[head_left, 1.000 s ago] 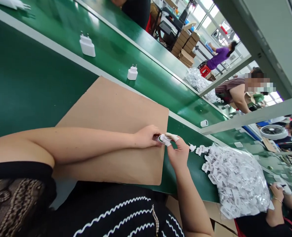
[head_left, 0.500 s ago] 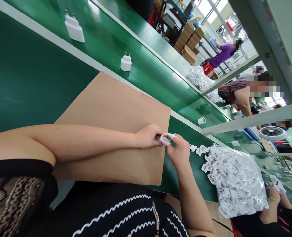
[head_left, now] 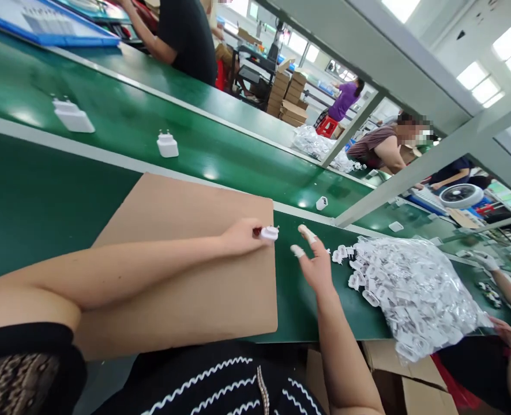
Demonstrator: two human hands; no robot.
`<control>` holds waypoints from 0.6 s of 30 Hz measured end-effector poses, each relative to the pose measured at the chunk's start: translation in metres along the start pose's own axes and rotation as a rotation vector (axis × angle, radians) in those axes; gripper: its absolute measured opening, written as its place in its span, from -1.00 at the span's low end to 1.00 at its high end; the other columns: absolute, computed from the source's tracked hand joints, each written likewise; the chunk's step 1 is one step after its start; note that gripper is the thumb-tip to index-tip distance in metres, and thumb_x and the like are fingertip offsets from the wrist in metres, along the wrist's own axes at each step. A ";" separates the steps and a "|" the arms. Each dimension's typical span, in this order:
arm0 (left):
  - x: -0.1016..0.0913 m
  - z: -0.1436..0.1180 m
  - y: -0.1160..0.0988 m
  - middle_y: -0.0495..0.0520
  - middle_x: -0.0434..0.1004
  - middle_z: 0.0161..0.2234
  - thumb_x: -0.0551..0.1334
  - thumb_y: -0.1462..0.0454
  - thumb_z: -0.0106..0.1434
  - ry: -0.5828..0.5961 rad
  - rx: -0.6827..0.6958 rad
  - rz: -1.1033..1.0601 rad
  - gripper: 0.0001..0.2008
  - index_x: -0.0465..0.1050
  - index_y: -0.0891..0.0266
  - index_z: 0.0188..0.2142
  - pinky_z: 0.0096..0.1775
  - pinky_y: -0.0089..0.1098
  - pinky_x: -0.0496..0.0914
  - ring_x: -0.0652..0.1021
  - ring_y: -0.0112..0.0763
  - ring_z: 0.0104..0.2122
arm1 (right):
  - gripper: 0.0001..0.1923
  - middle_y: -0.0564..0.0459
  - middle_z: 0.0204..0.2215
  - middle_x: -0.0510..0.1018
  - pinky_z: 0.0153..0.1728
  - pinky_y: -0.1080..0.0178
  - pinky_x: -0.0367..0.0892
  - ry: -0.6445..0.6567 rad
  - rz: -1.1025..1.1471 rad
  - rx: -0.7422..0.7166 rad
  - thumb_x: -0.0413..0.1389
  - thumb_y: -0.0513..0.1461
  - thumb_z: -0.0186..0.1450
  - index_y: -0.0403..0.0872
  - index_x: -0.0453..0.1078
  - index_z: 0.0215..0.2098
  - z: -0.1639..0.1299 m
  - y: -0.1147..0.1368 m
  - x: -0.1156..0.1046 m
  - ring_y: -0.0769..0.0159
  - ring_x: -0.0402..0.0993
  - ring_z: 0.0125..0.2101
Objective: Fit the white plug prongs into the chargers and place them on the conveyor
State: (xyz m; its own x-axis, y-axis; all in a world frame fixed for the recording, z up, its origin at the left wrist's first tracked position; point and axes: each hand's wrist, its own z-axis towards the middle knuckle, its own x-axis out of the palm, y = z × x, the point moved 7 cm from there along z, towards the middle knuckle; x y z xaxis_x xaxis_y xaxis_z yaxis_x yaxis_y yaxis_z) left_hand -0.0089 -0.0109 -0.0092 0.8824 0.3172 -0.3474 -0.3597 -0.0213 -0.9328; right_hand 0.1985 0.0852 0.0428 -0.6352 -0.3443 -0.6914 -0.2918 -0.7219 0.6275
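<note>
Our left hand (head_left: 243, 236) pinches a small white plug piece (head_left: 268, 233) at the right edge of the cardboard sheet (head_left: 186, 242) on the green counter (head_left: 43, 190), its long axis pointing right toward our right hand (head_left: 315, 262), which hovers just beside it with capped fingers (head_left: 306, 233) spread and empty; its pins seem to face right, though blurred; the bag of white parts (head_left: 411, 288) lies further right

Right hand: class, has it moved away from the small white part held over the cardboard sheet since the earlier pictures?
Yes. The right hand has let go and drawn off the cardboard sheet, toward the bag of parts.
</note>
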 end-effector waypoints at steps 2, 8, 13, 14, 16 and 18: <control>-0.021 0.033 0.001 0.06 0.64 -0.22 0.42 -0.02 0.07 -0.081 -0.013 0.050 -0.57 0.61 0.16 -0.15 -0.17 -0.25 0.44 0.59 -0.13 -0.24 | -0.56 -0.13 0.22 0.54 0.29 -0.20 0.24 -0.068 -0.261 0.124 0.12 -0.23 0.38 -0.01 0.53 0.20 -0.004 -0.033 -0.027 -0.08 0.40 0.22; -0.096 0.125 0.021 0.12 0.61 -0.27 0.42 0.10 0.04 -0.418 -0.168 0.359 -0.74 0.50 0.16 -0.35 -0.18 -0.23 0.37 0.57 -0.07 -0.22 | -0.48 -0.22 0.04 0.60 0.18 -0.20 0.29 -0.025 -0.603 0.366 0.09 -0.42 0.27 -0.07 0.56 0.15 -0.021 -0.092 -0.046 -0.14 0.49 0.07; -0.113 0.140 0.043 0.21 0.57 -0.23 0.51 0.04 -0.07 -0.475 -0.286 0.457 -0.58 0.47 0.20 -0.33 -0.08 -0.10 0.36 0.52 0.20 -0.03 | -0.59 -0.20 0.09 0.47 0.18 -0.05 0.39 -0.221 -0.266 0.252 0.17 -0.37 0.24 -0.08 0.54 0.05 -0.022 -0.080 -0.038 -0.01 0.47 0.10; -0.115 0.137 0.042 0.26 0.56 -0.12 0.53 0.01 -0.09 -0.566 -0.290 0.499 -0.48 0.49 0.23 -0.23 -0.03 -0.05 0.35 0.47 0.29 0.07 | -0.60 -0.19 0.10 0.45 0.17 0.00 0.41 -0.262 -0.200 0.223 0.17 -0.38 0.23 -0.07 0.54 0.03 -0.021 -0.076 -0.037 0.01 0.46 0.11; -0.115 0.130 0.027 0.35 0.39 0.20 0.50 -0.05 -0.02 -0.812 -0.166 0.594 -0.23 0.40 0.28 0.10 0.12 0.09 0.29 0.28 0.40 0.25 | -0.60 -0.17 0.07 0.44 0.15 0.06 0.45 -0.294 -0.099 0.171 0.15 -0.39 0.25 -0.06 0.54 0.04 -0.018 -0.067 -0.031 0.07 0.48 0.08; -0.097 0.134 0.007 0.37 0.22 0.33 0.42 -0.05 0.12 -0.901 0.032 0.656 -0.17 0.26 0.28 0.26 0.23 0.13 0.20 0.22 0.32 0.31 | -0.58 -0.14 0.02 0.48 0.12 0.09 0.47 -0.263 -0.031 0.138 0.11 -0.37 0.32 -0.03 0.52 0.12 -0.016 -0.062 -0.023 0.11 0.52 0.02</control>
State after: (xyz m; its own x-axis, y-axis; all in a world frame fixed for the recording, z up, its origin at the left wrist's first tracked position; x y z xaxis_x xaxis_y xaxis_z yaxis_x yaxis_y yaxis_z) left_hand -0.1375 0.0857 0.0308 -0.0191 0.8256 -0.5639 -0.6947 -0.4165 -0.5864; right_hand 0.2424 0.1279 0.0141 -0.7827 -0.1429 -0.6057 -0.3968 -0.6352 0.6627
